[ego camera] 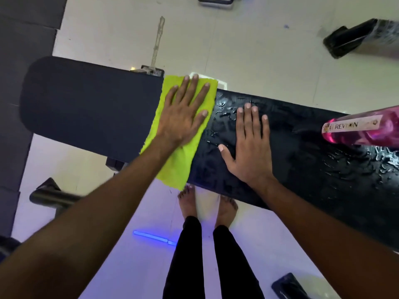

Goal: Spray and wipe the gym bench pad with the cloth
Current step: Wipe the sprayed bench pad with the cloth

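Observation:
A black gym bench pad (302, 169) runs left to right across the view, its right section wet with droplets, the left section (90, 111) matte. A lime-green cloth (179, 167) lies across the seam between the two sections. My left hand (183, 113) presses flat on the cloth, fingers spread. To its right, my right hand (248, 145) rests flat on the wet pad, holding nothing. A pink spray bottle (362, 128) lies on the pad at the far right edge.
My bare feet (207, 203) stand on a pale tile floor just in front of the bench. Dark mats (23, 39) cover the floor at left. Black equipment parts lie at the top right (356, 37), bottom right (289, 288), and a metal bar at left (51, 197).

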